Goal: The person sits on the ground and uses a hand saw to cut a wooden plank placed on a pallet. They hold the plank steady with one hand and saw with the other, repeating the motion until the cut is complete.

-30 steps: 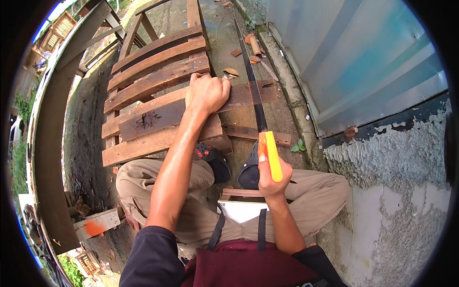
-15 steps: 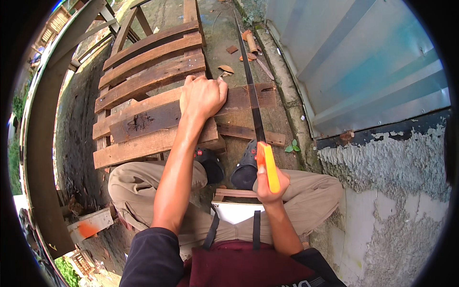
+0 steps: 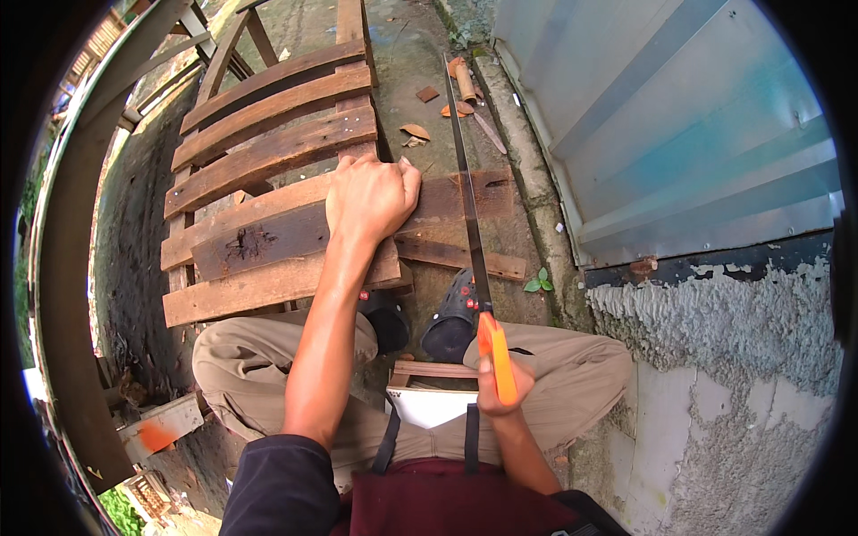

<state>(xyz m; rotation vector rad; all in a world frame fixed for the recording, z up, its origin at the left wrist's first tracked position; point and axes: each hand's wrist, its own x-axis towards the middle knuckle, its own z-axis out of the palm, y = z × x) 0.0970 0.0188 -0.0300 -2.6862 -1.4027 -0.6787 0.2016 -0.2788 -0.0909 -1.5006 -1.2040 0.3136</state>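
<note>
A handsaw (image 3: 474, 241) with a long dark blade and an orange-yellow handle is in my right hand (image 3: 506, 393), whose fingers wrap round the grip. The blade crosses a dark brown plank (image 3: 286, 234) near its right end, which sticks out past the slatted wooden pallet (image 3: 277, 154) under it. My left hand (image 3: 368, 198) presses on the plank left of the blade, its fingers curled over the wood, fingertips partly hidden. Below the overhanging end, a narrower wood piece (image 3: 465, 255) lies close to the ground.
My shoes (image 3: 449, 326) stand just below the plank. A corrugated metal sheet (image 3: 661, 134) and a rough wall (image 3: 733, 357) run along the right. Dry leaves (image 3: 415, 131) and a brick bit (image 3: 427, 93) lie on the ground ahead. A wooden beam (image 3: 71, 268) borders the left.
My right hand has drawn the saw back toward me, so the handle sits lower. My left hand stays on the plank. The whole view has shifted slightly.
</note>
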